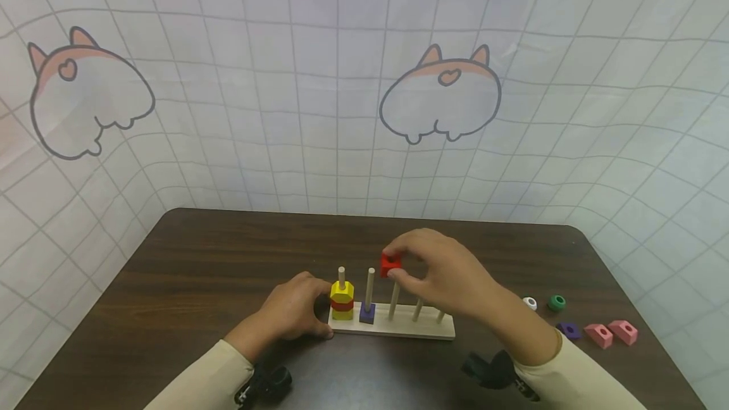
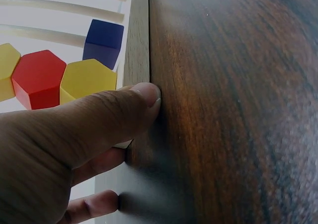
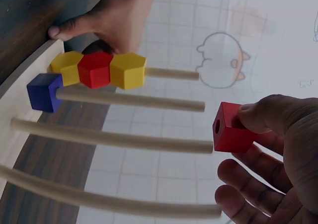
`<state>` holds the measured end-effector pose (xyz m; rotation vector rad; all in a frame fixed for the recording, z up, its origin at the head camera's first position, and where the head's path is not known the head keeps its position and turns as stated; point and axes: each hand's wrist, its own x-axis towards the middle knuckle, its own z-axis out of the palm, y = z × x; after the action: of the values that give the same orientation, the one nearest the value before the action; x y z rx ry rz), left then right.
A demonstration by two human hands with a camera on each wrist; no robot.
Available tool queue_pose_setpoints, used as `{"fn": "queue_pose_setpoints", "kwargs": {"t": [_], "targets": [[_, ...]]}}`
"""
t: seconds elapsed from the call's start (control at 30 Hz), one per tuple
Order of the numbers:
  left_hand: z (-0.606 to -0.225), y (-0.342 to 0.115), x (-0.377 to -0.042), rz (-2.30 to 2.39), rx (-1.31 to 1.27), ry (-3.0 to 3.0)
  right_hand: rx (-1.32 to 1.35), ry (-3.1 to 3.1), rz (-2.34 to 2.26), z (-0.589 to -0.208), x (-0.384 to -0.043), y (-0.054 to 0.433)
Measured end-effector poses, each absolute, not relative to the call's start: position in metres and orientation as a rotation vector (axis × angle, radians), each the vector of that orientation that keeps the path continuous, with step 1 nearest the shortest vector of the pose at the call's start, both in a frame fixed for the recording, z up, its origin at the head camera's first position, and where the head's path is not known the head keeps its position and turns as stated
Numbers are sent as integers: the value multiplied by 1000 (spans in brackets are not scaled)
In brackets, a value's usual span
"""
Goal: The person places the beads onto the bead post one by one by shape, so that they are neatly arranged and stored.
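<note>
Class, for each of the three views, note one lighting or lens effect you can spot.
Head view: a greyish sheen on the tabletop near the bottom edge; left wrist view: the backdrop washed out almost to white around the pegs; right wrist view: the lowest peg in the picture looks bowed, probably lens distortion.

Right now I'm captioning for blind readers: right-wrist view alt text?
Right hand pinches a red block near the tip of a bare peg. Two others hold a blue block and, by the left hand, a yellow-red-yellow stack.
</note>
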<state>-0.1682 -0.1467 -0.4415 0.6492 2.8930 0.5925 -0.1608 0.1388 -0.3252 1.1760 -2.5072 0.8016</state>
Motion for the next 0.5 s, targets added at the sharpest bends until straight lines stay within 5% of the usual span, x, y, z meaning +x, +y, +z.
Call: {"fn": "queue_pose_setpoints", "kwargs": {"t": [0.5], "targets": [[-439, -148, -171, 620, 637, 2865, 1106, -2590, 1019, -326, -164, 119]]}}
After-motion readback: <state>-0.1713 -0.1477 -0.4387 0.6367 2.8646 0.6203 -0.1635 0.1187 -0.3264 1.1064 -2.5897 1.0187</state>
